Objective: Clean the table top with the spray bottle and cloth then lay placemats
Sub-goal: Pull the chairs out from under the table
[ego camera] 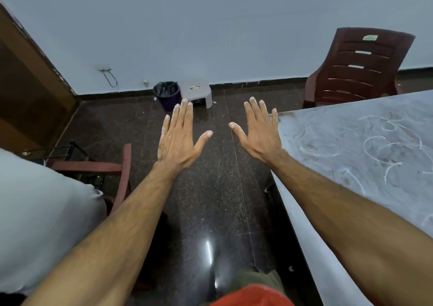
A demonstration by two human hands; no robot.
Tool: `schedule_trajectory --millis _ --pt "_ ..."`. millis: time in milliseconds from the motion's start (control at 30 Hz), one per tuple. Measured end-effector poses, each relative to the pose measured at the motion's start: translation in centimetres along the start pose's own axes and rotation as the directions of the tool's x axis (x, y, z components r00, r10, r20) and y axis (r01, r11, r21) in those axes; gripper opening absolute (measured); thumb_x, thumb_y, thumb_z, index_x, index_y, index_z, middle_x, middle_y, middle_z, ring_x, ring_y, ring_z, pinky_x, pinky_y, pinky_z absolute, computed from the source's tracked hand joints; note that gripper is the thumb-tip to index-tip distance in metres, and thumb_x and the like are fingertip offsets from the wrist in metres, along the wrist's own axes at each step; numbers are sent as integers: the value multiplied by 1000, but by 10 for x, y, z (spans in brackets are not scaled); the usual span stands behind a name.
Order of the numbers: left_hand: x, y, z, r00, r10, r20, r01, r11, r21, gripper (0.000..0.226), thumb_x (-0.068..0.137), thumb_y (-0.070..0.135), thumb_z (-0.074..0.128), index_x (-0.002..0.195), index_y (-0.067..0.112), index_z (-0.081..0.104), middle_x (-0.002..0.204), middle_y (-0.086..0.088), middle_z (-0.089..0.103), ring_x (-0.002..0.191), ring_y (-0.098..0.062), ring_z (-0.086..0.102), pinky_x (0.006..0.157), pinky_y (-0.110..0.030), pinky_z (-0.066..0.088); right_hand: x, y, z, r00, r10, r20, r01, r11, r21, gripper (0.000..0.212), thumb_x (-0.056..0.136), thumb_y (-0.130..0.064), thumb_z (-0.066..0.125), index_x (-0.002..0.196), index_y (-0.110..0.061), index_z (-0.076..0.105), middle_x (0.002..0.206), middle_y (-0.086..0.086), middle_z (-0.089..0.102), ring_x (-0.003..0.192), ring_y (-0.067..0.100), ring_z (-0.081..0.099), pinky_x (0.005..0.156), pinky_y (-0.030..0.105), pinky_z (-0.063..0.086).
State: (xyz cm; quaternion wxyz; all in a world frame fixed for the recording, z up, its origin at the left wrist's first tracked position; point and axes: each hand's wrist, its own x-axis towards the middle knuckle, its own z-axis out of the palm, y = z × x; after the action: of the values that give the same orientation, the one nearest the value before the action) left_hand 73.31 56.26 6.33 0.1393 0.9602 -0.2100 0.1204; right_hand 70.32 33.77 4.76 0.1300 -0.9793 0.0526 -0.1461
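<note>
The table top fills the right side, pale grey and streaked with white smears and scribbled swirls. My left hand is stretched out flat over the dark floor, fingers straight and palm down, holding nothing. My right hand is also flat and spread, hovering just left of the table's near corner, with pale dust on the fingertips. No spray bottle, cloth or placemats are in view.
A maroon plastic chair stands behind the table's far edge. A purple bin and a small grey stool sit by the back wall. A reddish chair frame and a pale cushion are at left.
</note>
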Motion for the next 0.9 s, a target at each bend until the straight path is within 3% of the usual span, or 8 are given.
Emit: schedule_trajectory --millis 467,600,900 --pt "197 -59 72 999 12 46 -12 1000 -7 86 97 66 27 159 13 0 167 0 -5 154 -16 -4 125 -39 -3 186 44 70 996 90 7 -90 996 -16 82 97 -69 21 157 -12 21 166 5 11 154 23 3 121 53 -2" --pt "261 -68 89 999 4 45 -3 1000 -24 90 91 72 18 159 15 1 168 1 -3 154 -16 -2 125 -41 0 248 62 81 995 103 1 -103 995 -18 83 96 -69 23 156 -12 22 166 5 13 153 23 5 121 53 -2" --pt "382 -75 134 994 71 87 -66 996 -65 92 91 74 17 159 14 2 168 -1 -2 154 -17 -2 124 -42 1 353 104 101 989 146 -20 -147 988 -51 83 97 -69 25 156 -11 22 166 6 13 153 24 5 121 53 -3"
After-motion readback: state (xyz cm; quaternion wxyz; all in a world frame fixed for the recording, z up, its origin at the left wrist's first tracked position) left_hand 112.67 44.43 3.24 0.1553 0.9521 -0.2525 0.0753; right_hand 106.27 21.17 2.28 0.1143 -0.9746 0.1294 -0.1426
